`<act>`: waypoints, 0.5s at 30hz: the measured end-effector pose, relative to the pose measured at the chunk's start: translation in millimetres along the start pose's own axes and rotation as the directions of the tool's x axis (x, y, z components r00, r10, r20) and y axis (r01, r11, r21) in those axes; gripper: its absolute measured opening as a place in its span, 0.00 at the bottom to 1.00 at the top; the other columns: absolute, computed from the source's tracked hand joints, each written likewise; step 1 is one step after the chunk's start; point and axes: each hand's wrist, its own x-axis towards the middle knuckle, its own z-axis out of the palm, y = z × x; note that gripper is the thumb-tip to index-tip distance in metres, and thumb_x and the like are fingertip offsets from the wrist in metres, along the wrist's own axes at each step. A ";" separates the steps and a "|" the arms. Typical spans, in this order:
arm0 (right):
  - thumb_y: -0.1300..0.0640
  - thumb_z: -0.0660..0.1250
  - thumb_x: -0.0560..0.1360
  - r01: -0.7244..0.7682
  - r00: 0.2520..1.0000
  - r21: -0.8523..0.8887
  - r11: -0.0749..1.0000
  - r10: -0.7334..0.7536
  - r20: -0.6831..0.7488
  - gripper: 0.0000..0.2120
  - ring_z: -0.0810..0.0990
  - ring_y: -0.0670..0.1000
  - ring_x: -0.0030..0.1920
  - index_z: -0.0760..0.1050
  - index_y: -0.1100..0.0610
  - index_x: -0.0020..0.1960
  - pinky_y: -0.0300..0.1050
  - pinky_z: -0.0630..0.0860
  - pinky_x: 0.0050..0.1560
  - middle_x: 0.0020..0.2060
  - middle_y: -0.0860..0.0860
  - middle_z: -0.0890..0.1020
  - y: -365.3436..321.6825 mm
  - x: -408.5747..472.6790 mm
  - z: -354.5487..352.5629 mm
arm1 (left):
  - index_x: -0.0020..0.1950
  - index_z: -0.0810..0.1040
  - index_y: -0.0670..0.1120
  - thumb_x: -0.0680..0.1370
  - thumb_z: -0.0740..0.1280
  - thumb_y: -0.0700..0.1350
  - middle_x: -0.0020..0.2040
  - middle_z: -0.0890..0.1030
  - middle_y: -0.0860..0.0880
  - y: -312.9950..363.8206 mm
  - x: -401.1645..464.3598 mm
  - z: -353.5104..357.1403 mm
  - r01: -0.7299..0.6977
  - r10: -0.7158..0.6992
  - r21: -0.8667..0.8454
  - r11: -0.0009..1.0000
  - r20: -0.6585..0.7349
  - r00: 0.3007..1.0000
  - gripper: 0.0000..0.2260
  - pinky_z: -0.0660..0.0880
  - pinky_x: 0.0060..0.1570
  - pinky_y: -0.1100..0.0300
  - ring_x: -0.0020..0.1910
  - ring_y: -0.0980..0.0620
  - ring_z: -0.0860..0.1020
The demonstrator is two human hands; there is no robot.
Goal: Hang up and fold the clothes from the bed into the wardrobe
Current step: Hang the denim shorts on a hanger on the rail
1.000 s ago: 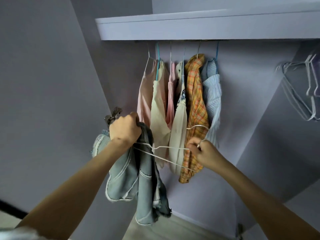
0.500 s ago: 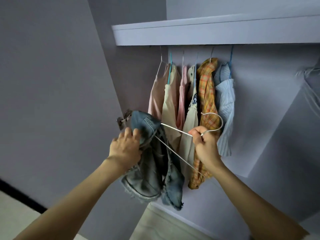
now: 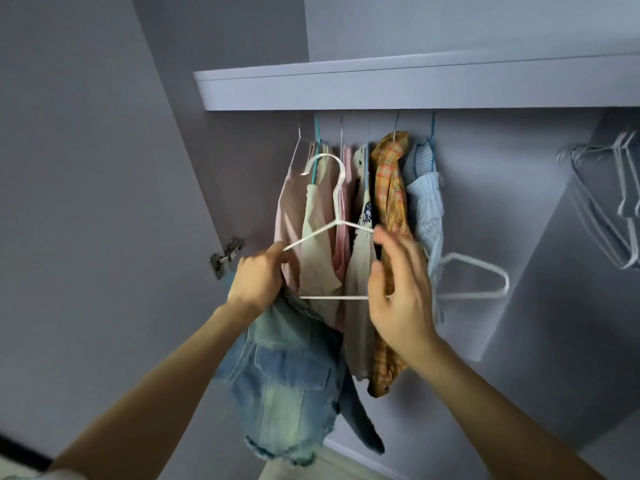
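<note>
Lilac wardrobe walls fill my view, with a pale shelf (image 3: 398, 83) running across the top. At far left a metal door hinge (image 3: 227, 256) sits on the side panel.

Just right of it, my left hand (image 3: 259, 278) is raised in front of the clothes. Its fingers are curled tight, pinching the left shoulder wire of a white hanger (image 3: 334, 220) and bunching the waistband of the denim shorts (image 3: 287, 382) in the same grip. The shorts hang below my fist, pocket flap and frayed hem toward me, one leg trailing off to the lower right. The hanger stands upright, its hook curving up in front of the hanging garments, not on any rail.

Behind it hang, side by side, a pink top (image 3: 289, 206), a cream top (image 3: 317, 237), a printed cream piece (image 3: 362, 265), an orange plaid shirt (image 3: 391, 188) and a pale blue striped shirt (image 3: 427, 206).

My right hand (image 3: 398, 292) is at the hanger's right end, back toward me, fingers loosely bent and slightly apart; the thumb tip touches the shoulder wire, but I cannot tell whether the other fingers grip the bottom bar. Right of that hand another white hanger (image 3: 485, 271) shows, its hook hidden. At far right a bunch of bare white hangers (image 3: 616, 202) hangs in the next bay.
</note>
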 end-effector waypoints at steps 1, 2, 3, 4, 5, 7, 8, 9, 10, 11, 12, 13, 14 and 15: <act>0.65 0.57 0.76 0.113 0.993 0.047 0.993 -0.115 0.036 0.14 0.76 0.52 0.53 0.72 0.62 0.61 0.43 0.73 0.55 0.51 0.57 0.77 -2.2 -11.9 -0.1 | 0.38 0.65 0.46 0.76 0.56 0.31 0.35 0.75 0.43 -4.7 0.0 2.8 0.082 -0.084 -0.075 0.994 -0.024 0.996 0.12 0.59 0.35 0.54 0.39 0.35 0.74; 0.65 0.56 0.77 0.195 0.974 0.113 0.974 -0.205 0.095 0.12 0.77 0.52 0.48 0.72 0.61 0.58 0.42 0.74 0.50 0.48 0.56 0.78 -2.8 -23.2 0.4 | 0.40 0.66 0.44 0.78 0.55 0.32 0.37 0.76 0.42 -7.6 2.3 5.0 0.138 -0.145 -0.142 0.980 -0.041 0.989 0.10 0.59 0.35 0.55 0.39 0.36 0.74; 0.65 0.56 0.77 0.230 0.951 0.179 0.957 -0.260 0.167 0.10 0.77 0.51 0.43 0.73 0.60 0.55 0.40 0.73 0.45 0.46 0.56 0.78 -2.2 -34.5 1.5 | 0.42 0.68 0.42 0.79 0.55 0.33 0.37 0.75 0.43 -10.1 2.7 6.8 0.177 -0.192 -0.211 0.961 -0.051 0.980 0.08 0.60 0.35 0.55 0.39 0.37 0.73; 0.65 0.56 0.77 0.224 0.937 0.221 0.949 -0.272 0.220 0.10 0.76 0.50 0.41 0.74 0.61 0.52 0.39 0.72 0.42 0.43 0.56 0.79 1.5 -44.4 3.7 | 0.42 0.68 0.40 0.80 0.54 0.35 0.36 0.74 0.43 -11.4 2.1 6.9 0.200 -0.224 -0.279 0.939 -0.060 0.973 0.08 0.60 0.34 0.55 0.37 0.40 0.72; 0.65 0.56 0.77 0.177 0.938 0.238 0.955 -0.237 0.253 0.10 0.76 0.49 0.40 0.76 0.62 0.49 0.39 0.73 0.41 0.42 0.56 0.80 8.1 -52.2 5.7 | 0.43 0.68 0.38 0.81 0.54 0.37 0.36 0.75 0.41 -10.7 1.0 5.4 0.211 -0.249 -0.346 0.914 -0.068 0.966 0.08 0.60 0.33 0.56 0.36 0.42 0.71; 0.65 0.57 0.76 -0.002 0.962 0.184 0.983 -0.048 0.270 0.10 0.77 0.48 0.44 0.77 0.64 0.46 0.44 0.76 0.44 0.42 0.55 0.80 23.5 -57.4 12.7 | 0.43 0.69 0.36 0.82 0.54 0.40 0.38 0.75 0.37 -11.5 -2.3 -2.5 0.192 -0.267 -0.446 0.874 -0.109 0.958 0.11 0.61 0.33 0.58 0.36 0.45 0.69; 0.66 0.57 0.76 -0.128 0.957 0.151 0.980 0.082 0.280 0.10 0.78 0.49 0.47 0.78 0.64 0.47 0.45 0.76 0.48 0.44 0.54 0.80 32.3 -56.6 14.7 | 0.43 0.69 0.36 0.82 0.54 0.41 0.37 0.75 0.37 -10.4 -4.1 -5.6 0.163 -0.256 -0.475 0.865 -0.138 0.957 0.12 0.62 0.34 0.61 0.36 0.46 0.68; 0.67 0.58 0.77 -0.256 0.928 0.150 0.955 0.200 0.314 0.10 0.78 0.50 0.51 0.77 0.64 0.51 0.42 0.75 0.53 0.48 0.53 0.80 37.0 -50.1 18.6 | 0.43 0.70 0.36 0.82 0.54 0.40 0.37 0.74 0.39 -11.3 -6.0 -10.9 0.131 -0.245 -0.494 0.860 -0.172 0.954 0.11 0.63 0.34 0.64 0.36 0.46 0.68; 0.68 0.58 0.77 -0.360 0.884 0.172 0.917 0.276 0.376 0.11 0.78 0.49 0.53 0.76 0.63 0.56 0.36 0.73 0.56 0.51 0.52 0.79 38.6 -40.6 22.0 | 0.43 0.70 0.36 0.82 0.55 0.40 0.36 0.73 0.40 -11.3 -7.3 -14.9 0.096 -0.226 -0.506 0.857 -0.202 0.953 0.11 0.64 0.35 0.65 0.36 0.45 0.68; 0.69 0.57 0.78 -0.421 0.843 0.210 0.882 0.296 0.450 0.13 0.77 0.46 0.53 0.74 0.61 0.59 0.31 0.70 0.56 0.54 0.51 0.78 36.6 -30.0 26.4 | 0.43 0.70 0.36 0.82 0.55 0.40 0.36 0.73 0.39 -11.3 -9.0 -18.5 0.067 -0.206 -0.510 0.857 -0.221 0.953 0.11 0.64 0.36 0.64 0.36 0.44 0.68; 0.68 0.57 0.78 -0.456 0.805 0.245 0.856 0.279 0.524 0.14 0.77 0.43 0.52 0.73 0.58 0.61 0.28 0.68 0.56 0.56 0.50 0.77 32.0 -20.2 31.9 | 0.43 0.70 0.36 0.82 0.55 0.40 0.36 0.73 0.37 -10.3 -10.5 -21.2 0.040 -0.184 -0.509 0.860 -0.235 0.955 0.11 0.64 0.37 0.62 0.36 0.41 0.68; 0.67 0.56 0.79 -0.490 0.756 0.278 0.826 0.244 0.608 0.14 0.76 0.41 0.52 0.72 0.55 0.61 0.29 0.68 0.56 0.55 0.49 0.77 23.7 -11.7 39.1 | 0.43 0.69 0.36 0.82 0.55 0.41 0.37 0.73 0.36 -9.3 -11.6 -23.7 0.016 -0.161 -0.504 0.864 -0.247 0.956 0.11 0.64 0.37 0.61 0.37 0.39 0.68; 0.65 0.56 0.80 -0.515 0.688 0.276 0.811 0.199 0.698 0.12 0.76 0.42 0.49 0.73 0.52 0.56 0.32 0.70 0.54 0.50 0.47 0.78 12.9 -7.1 46.1 | 0.42 0.69 0.36 0.82 0.55 0.41 0.37 0.73 0.35 -8.7 -12.6 -25.7 -0.007 -0.140 -0.498 0.867 -0.258 0.956 0.11 0.64 0.37 0.60 0.37 0.39 0.69; 0.63 0.57 0.80 -0.504 0.607 0.239 0.830 0.143 0.782 0.11 0.76 0.44 0.43 0.74 0.51 0.48 0.37 0.71 0.49 0.41 0.46 0.77 3.4 -8.0 53.8 | 0.42 0.69 0.36 0.82 0.55 0.40 0.36 0.73 0.35 -8.6 -13.5 -27.3 -0.023 -0.127 -0.491 0.871 -0.270 0.955 0.11 0.64 0.37 0.59 0.37 0.38 0.69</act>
